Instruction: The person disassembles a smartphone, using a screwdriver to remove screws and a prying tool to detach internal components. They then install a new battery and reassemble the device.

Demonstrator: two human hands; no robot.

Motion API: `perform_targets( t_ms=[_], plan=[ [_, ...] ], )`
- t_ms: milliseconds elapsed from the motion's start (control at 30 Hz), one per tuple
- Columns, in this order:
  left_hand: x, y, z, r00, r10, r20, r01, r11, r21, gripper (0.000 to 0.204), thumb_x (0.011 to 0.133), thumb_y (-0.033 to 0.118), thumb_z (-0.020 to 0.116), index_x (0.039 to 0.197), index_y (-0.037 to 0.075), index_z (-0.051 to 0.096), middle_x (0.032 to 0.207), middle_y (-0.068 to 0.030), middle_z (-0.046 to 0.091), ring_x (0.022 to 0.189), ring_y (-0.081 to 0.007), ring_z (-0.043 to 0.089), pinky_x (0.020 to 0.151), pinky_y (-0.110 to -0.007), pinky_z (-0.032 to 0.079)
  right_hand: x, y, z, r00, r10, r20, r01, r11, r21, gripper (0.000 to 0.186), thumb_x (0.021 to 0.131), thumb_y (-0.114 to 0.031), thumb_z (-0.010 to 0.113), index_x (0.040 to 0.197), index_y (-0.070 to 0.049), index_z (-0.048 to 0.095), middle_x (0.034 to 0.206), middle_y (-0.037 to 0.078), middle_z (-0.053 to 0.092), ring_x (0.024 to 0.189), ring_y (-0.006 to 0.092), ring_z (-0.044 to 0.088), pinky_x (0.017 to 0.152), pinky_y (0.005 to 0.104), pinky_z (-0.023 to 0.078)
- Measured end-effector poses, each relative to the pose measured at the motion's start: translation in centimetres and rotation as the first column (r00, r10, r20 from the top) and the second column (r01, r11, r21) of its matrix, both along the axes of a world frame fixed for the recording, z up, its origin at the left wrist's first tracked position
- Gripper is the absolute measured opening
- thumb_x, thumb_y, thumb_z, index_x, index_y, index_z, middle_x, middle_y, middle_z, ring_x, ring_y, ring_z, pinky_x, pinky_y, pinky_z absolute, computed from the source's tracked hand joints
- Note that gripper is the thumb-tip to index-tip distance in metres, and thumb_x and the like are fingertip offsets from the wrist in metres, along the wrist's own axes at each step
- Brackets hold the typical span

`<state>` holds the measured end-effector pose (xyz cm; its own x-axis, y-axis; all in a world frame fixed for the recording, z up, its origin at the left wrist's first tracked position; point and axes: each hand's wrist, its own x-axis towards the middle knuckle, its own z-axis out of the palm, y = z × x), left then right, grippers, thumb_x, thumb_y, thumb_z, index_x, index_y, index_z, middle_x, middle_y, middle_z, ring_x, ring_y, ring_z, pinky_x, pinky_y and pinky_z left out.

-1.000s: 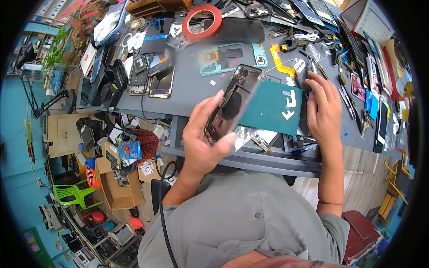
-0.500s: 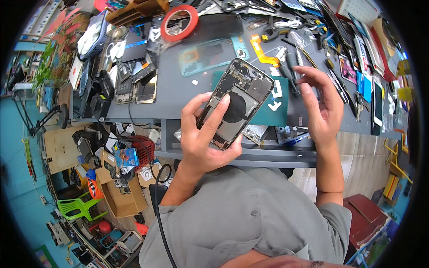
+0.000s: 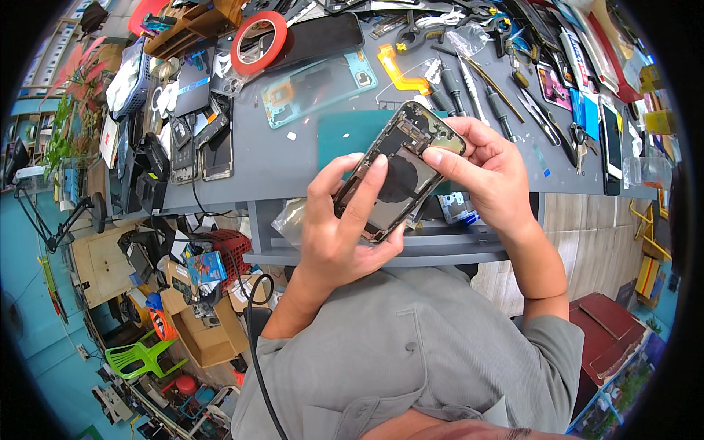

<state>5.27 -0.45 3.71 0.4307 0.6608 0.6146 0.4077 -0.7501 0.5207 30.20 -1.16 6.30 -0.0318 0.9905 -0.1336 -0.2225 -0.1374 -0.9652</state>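
Observation:
An opened smartphone (image 3: 398, 176), its inner boards and a round black patch exposed, is held tilted above the front edge of the desk. My left hand (image 3: 334, 213) grips its lower left side, two fingers lying over the inner face. At the upper right edge, my right hand (image 3: 488, 169) pinches the phone, thumb on the inside and fingers behind it. Beneath the phone lies a green mat (image 3: 350, 136), partly covered. Behind it are a light blue phone back cover (image 3: 319, 89) and an orange flex cable (image 3: 400, 73).
A red tape roll (image 3: 277, 40) lies by a dark phone panel (image 3: 323, 40) at the back. Screwdrivers (image 3: 501, 114), tweezers (image 3: 539, 116) and pliers spread to the right. Stripped phones and parts (image 3: 218, 154) crowd the left. An open drawer (image 3: 367, 253) juts out below the desk edge.
My right hand has come in from the right and taken hold of the phone's upper right edge. The left hand keeps its grip. The whole view has shifted slightly.

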Motion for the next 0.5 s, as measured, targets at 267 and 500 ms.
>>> perform_targets(
  t_ms=[267,500],
  plan=[
    [-1.0,-0.6,1.6,0.96,0.029,0.278,0.115,0.866,-0.487,0.099,0.085,0.015,0.097,0.168,-0.006,0.046,0.132,-0.0195,0.071,0.107,-0.0209,0.074,0.099,-0.034,0.059,0.0,-0.1,0.1,0.998,0.037,-0.048,-0.038,0.999,-0.022,0.034,0.105,-0.008,0.082,0.135,0.003,0.072,0.115,0.003,0.081,0.093,0.0036,0.071,0.081,0.0225,0.057],
    [-1.0,0.5,2.8,0.832,0.128,0.54,0.4,0.536,-0.744,0.033,0.109,0.007,0.075,0.14,-0.004,0.071,0.112,-0.0078,0.081,0.103,-0.0102,0.075,0.092,-0.029,0.06,0.0,-0.9,-0.4,0.983,0.168,-0.067,-0.17,0.985,-0.031,0.032,0.104,-0.005,0.082,0.134,0.003,0.072,0.118,0.004,0.081,0.099,0.0058,0.073,0.087,0.0237,0.058]
  ],
)
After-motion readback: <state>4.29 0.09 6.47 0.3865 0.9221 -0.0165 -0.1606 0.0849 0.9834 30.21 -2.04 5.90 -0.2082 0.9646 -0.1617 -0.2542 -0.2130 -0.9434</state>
